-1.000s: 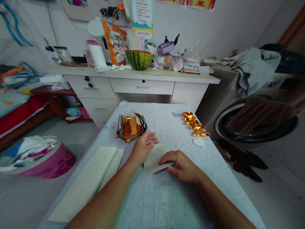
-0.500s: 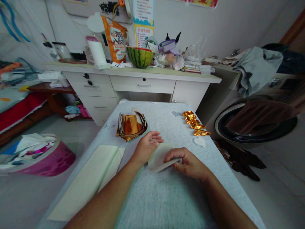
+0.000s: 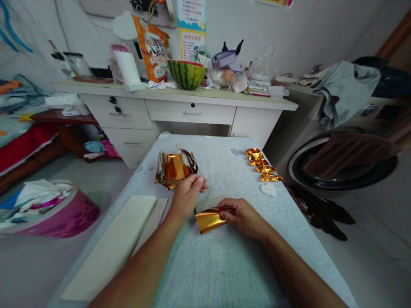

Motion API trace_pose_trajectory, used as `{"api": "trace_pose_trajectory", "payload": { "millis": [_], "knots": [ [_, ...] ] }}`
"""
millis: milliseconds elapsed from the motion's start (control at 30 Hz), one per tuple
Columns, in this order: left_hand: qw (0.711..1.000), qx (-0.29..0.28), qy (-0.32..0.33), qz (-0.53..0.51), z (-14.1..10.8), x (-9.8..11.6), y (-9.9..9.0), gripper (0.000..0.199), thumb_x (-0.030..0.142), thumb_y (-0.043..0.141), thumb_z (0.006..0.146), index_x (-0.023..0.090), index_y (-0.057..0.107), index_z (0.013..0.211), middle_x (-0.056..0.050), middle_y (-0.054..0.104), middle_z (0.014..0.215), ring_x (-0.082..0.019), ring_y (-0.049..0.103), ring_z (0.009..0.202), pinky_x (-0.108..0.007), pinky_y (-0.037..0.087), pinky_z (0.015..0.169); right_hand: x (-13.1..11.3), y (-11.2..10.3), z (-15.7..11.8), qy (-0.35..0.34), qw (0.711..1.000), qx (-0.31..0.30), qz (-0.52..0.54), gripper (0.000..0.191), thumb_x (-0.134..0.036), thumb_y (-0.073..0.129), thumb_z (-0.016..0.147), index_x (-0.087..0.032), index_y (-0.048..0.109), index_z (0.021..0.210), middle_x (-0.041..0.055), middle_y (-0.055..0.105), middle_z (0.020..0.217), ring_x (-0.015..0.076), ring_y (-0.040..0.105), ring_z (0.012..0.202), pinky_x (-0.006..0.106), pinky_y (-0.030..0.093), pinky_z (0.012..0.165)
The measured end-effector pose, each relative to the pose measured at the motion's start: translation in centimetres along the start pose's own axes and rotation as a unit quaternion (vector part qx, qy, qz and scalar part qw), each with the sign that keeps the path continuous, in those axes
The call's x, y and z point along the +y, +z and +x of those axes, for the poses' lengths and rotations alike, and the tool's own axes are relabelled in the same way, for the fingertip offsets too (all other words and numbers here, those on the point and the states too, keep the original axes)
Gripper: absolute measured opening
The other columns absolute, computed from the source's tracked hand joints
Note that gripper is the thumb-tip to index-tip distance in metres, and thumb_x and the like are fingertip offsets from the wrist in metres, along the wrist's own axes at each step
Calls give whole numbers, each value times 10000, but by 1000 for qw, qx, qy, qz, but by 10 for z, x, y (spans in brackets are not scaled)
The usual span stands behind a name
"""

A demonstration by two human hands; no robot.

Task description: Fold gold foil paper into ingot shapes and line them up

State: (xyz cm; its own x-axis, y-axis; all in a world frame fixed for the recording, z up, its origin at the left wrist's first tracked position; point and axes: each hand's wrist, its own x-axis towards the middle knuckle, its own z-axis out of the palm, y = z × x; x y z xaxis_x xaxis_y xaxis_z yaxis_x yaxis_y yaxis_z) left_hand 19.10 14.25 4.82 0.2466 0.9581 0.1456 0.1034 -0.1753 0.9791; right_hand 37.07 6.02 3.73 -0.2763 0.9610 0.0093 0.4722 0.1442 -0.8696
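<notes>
A sheet of gold foil paper [image 3: 210,220] is bent over in my right hand [image 3: 240,216], pinched between thumb and fingers. Its shiny gold side faces me, and a pale backing shows behind it. My left hand [image 3: 186,196] is closed just left of the sheet, fingers curled together with nothing visible in them. Right behind that hand stands a curled bundle of gold foil sheets [image 3: 174,167]. Several folded gold foil pieces [image 3: 259,163] lie in a row at the table's far right. A pale folded sheet of paper [image 3: 112,244] rests along the left side.
The cloth-covered table [image 3: 231,273] reaches toward a white desk [image 3: 192,107] with a watermelon half [image 3: 187,75] on top. A washing machine [image 3: 298,137] stands to the right. On the floor at left is a pink bin [image 3: 75,214].
My left hand has left the sheet, moved left toward the foil bundle and closed its fingers. The sheet in my right hand has turned, bringing its gold side into view.
</notes>
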Motion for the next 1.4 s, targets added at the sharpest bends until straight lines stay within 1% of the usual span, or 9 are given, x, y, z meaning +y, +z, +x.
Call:
{"api": "trace_pose_trajectory", "payload": {
  "millis": [67, 133, 267, 400, 600, 800, 967, 1067, 1400],
  "knots": [
    [999, -15, -27, -18, -1, 4, -5, 370, 475, 462, 874, 159, 625, 772, -43, 653, 699, -159, 591, 649, -263, 443, 622, 1, 4, 3, 9, 1000, 24, -17, 115, -196, 530, 836, -182, 639, 868, -29, 582, 706, 101, 504, 639, 193, 371, 589],
    [997, -67, -29, 20, -1, 5, -10, 363, 483, 501, 846, 158, 621, 736, -30, 638, 677, -151, 570, 631, -250, 415, 586, 2, 6, 5, 14, 999, 41, -32, 117, -185, 530, 824, -187, 630, 887, -27, 598, 720, 105, 520, 648, 195, 373, 596],
    [970, -208, -37, 122, -1, 0, -20, 204, 361, 652, 711, 173, 640, 790, 2, 629, 714, -156, 581, 676, -240, 416, 593, 1, 7, 8, 24, 996, 66, -56, 152, -166, 535, 800, -197, 606, 932, -37, 593, 702, 102, 512, 620, 197, 360, 584],
    [945, -260, -49, 192, -2, -7, -22, 166, 236, 603, 680, 187, 658, 829, 6, 639, 688, -160, 592, 642, -238, 393, 560, 3, 8, 8, 35, 994, 73, -70, 207, -164, 533, 800, -211, 571, 998, -43, 595, 686, 104, 510, 595, 202, 353, 571],
    [931, -245, -21, 268, -4, -11, -17, 137, 167, 542, 667, 199, 673, 691, -1, 661, 632, -155, 582, 607, -234, 351, 549, 4, 10, 7, 42, 989, 103, -94, 384, -167, 564, 789, -220, 482, 1160, -26, 639, 743, 125, 552, 624, 221, 374, 592],
    [936, -225, -20, 271, -6, -7, -17, 127, 143, 556, 666, 220, 657, 654, 1, 669, 619, -165, 582, 602, -243, 354, 572, 11, 7, 7, 75, 973, 164, -146, 354, -205, 514, 820, -213, 447, 1167, -37, 591, 681, 136, 538, 574, 226, 343, 548],
    [921, -189, -6, 342, -6, -5, -16, 115, 149, 562, 693, 222, 626, 630, -3, 660, 637, -174, 575, 616, -259, 321, 595, 12, 10, 10, 106, 960, 175, -192, 188, -192, 517, 793, -213, 471, 975, -31, 585, 674, 138, 528, 580, 232, 315, 554],
    [904, -175, 4, 389, -6, -7, -17, 115, 168, 563, 713, 215, 610, 620, -9, 651, 656, -178, 574, 640, -265, 303, 600, 9, 11, 11, 91, 956, 159, -231, 33, -189, 507, 803, -212, 501, 825, -9, 591, 705, 140, 529, 629, 238, 307, 579],
    [898, -203, -18, 390, -4, -1, -20, 126, 117, 549, 711, 200, 614, 642, 5, 635, 655, -152, 560, 667, -246, 315, 601, 5, 11, 10, 70, 950, 154, -264, 107, -125, 492, 787, -179, 579, 818, 22, 596, 784, 138, 527, 699, 240, 338, 645]
  ]
}}
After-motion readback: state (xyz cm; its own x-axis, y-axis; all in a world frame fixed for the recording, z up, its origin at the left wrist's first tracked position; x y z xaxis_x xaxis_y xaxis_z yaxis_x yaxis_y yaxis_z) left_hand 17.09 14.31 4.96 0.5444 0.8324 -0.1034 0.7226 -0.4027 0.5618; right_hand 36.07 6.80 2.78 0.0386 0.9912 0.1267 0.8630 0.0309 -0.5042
